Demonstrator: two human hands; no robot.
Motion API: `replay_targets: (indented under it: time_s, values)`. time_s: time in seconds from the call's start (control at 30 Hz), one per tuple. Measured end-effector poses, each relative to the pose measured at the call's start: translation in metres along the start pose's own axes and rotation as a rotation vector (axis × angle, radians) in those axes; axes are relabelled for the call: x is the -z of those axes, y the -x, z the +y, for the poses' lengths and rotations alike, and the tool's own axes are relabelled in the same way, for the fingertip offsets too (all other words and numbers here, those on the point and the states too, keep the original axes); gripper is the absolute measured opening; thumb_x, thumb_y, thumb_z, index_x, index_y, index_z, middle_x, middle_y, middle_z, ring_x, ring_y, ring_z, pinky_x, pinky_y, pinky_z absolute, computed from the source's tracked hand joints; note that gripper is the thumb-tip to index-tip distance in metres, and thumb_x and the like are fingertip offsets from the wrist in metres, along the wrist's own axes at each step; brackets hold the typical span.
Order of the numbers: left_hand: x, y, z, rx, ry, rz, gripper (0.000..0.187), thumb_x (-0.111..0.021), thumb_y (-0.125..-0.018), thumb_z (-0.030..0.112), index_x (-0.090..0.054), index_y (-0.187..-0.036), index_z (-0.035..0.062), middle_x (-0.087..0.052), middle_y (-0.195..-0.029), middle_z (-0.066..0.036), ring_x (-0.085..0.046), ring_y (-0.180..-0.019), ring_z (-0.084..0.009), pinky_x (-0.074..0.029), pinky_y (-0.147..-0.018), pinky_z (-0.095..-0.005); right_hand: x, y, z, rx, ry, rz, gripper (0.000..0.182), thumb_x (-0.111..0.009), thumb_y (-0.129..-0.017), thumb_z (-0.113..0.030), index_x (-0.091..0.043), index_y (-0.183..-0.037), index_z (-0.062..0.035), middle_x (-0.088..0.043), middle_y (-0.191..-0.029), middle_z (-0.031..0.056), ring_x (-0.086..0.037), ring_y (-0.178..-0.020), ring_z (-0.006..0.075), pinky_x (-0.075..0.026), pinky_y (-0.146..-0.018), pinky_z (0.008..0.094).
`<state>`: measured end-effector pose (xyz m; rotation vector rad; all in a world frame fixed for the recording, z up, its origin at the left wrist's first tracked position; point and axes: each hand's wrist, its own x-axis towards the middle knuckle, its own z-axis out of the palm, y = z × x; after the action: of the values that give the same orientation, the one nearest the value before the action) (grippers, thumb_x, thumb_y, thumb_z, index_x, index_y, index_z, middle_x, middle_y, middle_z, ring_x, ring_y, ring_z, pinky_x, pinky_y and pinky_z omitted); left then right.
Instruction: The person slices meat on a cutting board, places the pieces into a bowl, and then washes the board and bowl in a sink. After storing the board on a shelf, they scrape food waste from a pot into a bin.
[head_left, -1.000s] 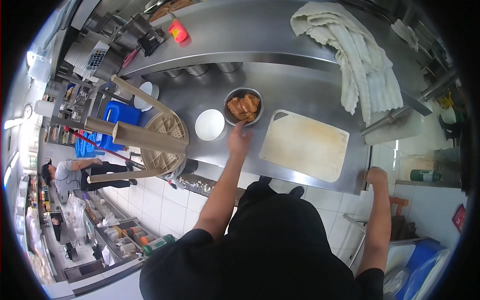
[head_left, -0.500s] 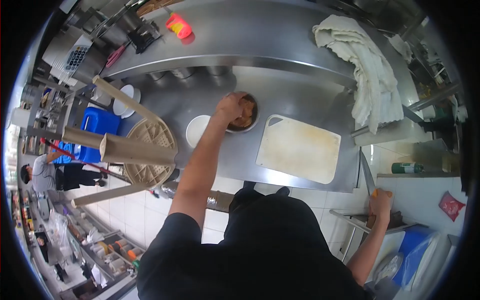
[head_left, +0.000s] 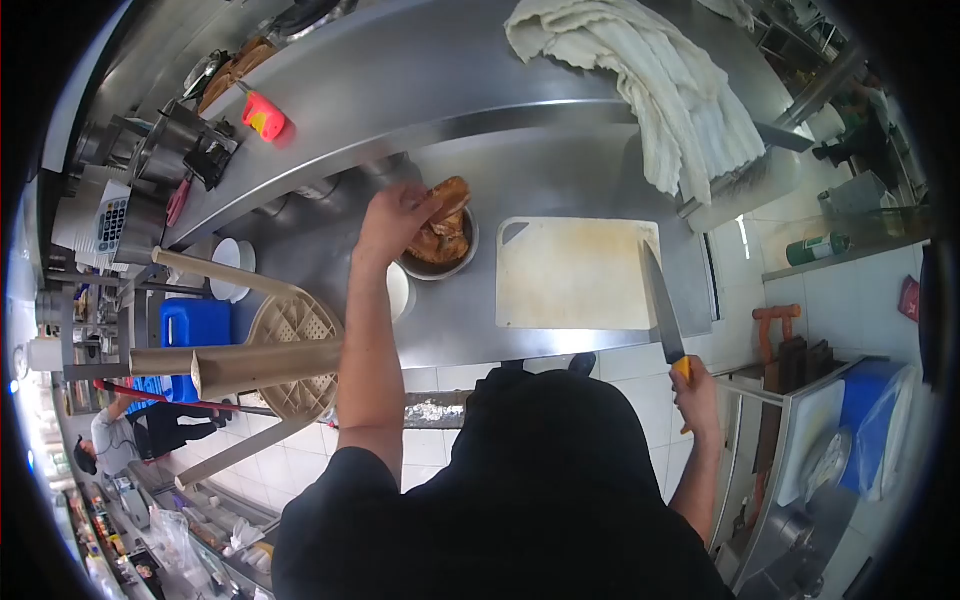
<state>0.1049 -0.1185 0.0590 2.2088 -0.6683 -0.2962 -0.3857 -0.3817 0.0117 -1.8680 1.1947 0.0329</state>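
My left hand (head_left: 392, 222) is closed on a piece of browned meat (head_left: 450, 194), pinched at its left end and lifted over a round metal bowl (head_left: 471, 252). More browned meat (head_left: 440, 243) lies in that bowl. In my right hand (head_left: 697, 400) is a knife (head_left: 662, 302), gripped by its yellow handle. The blade points away from me, its tip over the right side of a white cutting board (head_left: 570, 275). A white bowl (head_left: 400, 292) is partly hidden behind my left forearm.
An upturned beige plastic stool (head_left: 300, 350) stands on the left, beside a blue container (head_left: 195, 340). A raised steel shelf (head_left: 400, 125) crosses behind the bowl, with white towels (head_left: 650, 90) hanging over its right end. Another person (head_left: 130, 435) stands at the far left.
My left hand has come up from inside the metal bowl with a piece of meat. My right hand has brought the knife leftward from the right side to the board. The view has shifted.
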Motion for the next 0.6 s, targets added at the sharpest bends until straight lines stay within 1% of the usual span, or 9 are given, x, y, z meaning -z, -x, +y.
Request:
replay_targets:
  time_s: [0.1,0.17,0.2,0.23,0.33,0.43,0.47,0.57,0.6]
  values:
    - [-0.040,0.012,0.021,0.038,0.377,-0.116,0.029,-0.080,-0.089,0.021,-0.068,-0.107,0.0021,-0.073,-0.092,-0.003,-0.063,-0.074,-0.0124,-0.049,-0.068,-0.0263,-0.026,-0.014,0.026,0.015,-0.047,-0.028,0.024,-0.066,-0.098,-0.016,-0.058,-0.114,-0.0011,-0.064,-0.075,0.0126,-0.064,-0.058,0.0193,-0.052,-0.055,0.0362]
    - [-0.090,0.027,0.026,0.093,0.668,-0.263,0.027,-0.079,-0.091,0.022,-0.068,-0.107,0.0032,-0.073,-0.092,-0.002,-0.061,-0.071,-0.0097,-0.047,-0.064,-0.0242,-0.035,-0.018,0.029,0.024,0.014,-0.044,0.024,-0.066,-0.098,-0.018,-0.058,-0.116,-0.0027,-0.068,-0.078,0.0172,-0.069,-0.065,0.0297,-0.053,-0.057,0.0404]
    - [-0.118,0.029,0.019,0.173,0.684,-0.380,0.031,-0.080,-0.089,0.025,-0.067,-0.107,0.0033,-0.073,-0.091,-0.004,-0.064,-0.075,-0.0125,-0.050,-0.071,-0.0267,-0.045,-0.028,0.054,0.125,0.070,-0.026,0.024,-0.064,-0.099,-0.020,-0.056,-0.115,-0.0035,-0.069,-0.083,0.0218,-0.070,-0.074,0.0400,-0.054,-0.059,0.0444]
    - [-0.147,0.033,0.008,0.256,0.696,-0.495,0.036,-0.082,-0.087,0.029,-0.066,-0.107,0.0034,-0.072,-0.091,-0.007,-0.066,-0.079,-0.0153,-0.054,-0.078,-0.0292,-0.042,-0.027,0.055,0.093,0.077,-0.038,0.025,-0.064,-0.099,-0.020,-0.054,-0.115,-0.0036,-0.069,-0.084,0.0228,-0.070,-0.076,0.0417,-0.054,-0.060,0.0457]
    - [-0.220,0.052,0.000,0.378,0.429,-0.550,0.036,-0.082,-0.085,0.030,-0.067,-0.108,0.0063,-0.071,-0.098,-0.008,-0.068,-0.084,-0.0213,-0.054,-0.080,-0.0317,-0.036,-0.019,0.012,-0.013,0.093,-0.112,0.026,-0.062,-0.101,-0.022,-0.049,-0.112,-0.0032,-0.068,-0.086,0.0273,-0.069,-0.080,0.0461,-0.054,-0.067,0.0513]
    - [-0.228,0.076,0.005,-0.082,-0.155,-0.074,0.036,-0.080,-0.084,0.029,-0.068,-0.111,0.0093,-0.069,-0.113,-0.012,-0.068,-0.100,-0.0296,-0.054,-0.088,-0.0389,-0.032,-0.020,0.010,0.046,0.178,-0.083,0.025,-0.061,-0.101,-0.023,-0.048,-0.109,-0.0028,-0.068,-0.085,0.0271,-0.069,-0.081,0.0473,-0.054,-0.066,0.0528]
    - [-0.225,0.079,0.006,-0.091,-0.174,-0.129,0.043,-0.081,-0.082,0.030,-0.068,-0.117,0.0076,-0.065,-0.127,-0.016,-0.063,-0.118,-0.0328,-0.049,-0.103,-0.0462,-0.032,-0.022,0.017,0.078,0.195,-0.072,0.025,-0.061,-0.101,-0.023,-0.048,-0.109,-0.0028,-0.068,-0.085,0.0271,-0.069,-0.081,0.0478,-0.054,-0.066,0.0531]
    - [-0.230,0.082,0.015,-0.513,-0.187,-0.179,0.055,-0.080,-0.081,0.031,-0.062,-0.128,0.0087,-0.066,-0.123,-0.014,-0.062,-0.119,-0.0340,-0.047,-0.105,-0.0481,-0.036,-0.031,0.040,0.136,0.237,-0.070,0.026,-0.062,-0.101,-0.024,-0.048,-0.108,-0.0030,-0.068,-0.084,0.0270,-0.068,-0.082,0.0492,-0.054,-0.068,0.0544]
    - [-0.236,0.081,0.017,-0.584,-0.270,-0.156,0.061,-0.079,-0.080,0.033,-0.060,-0.132,0.0097,-0.066,-0.124,-0.014,-0.061,-0.121,-0.0347,-0.046,-0.106,-0.0488,-0.036,-0.032,0.039,0.125,0.241,-0.076,0.026,-0.062,-0.101,-0.024,-0.048,-0.108,-0.0032,-0.068,-0.084,0.0270,-0.068,-0.083,0.0496,-0.054,-0.069,0.0550]
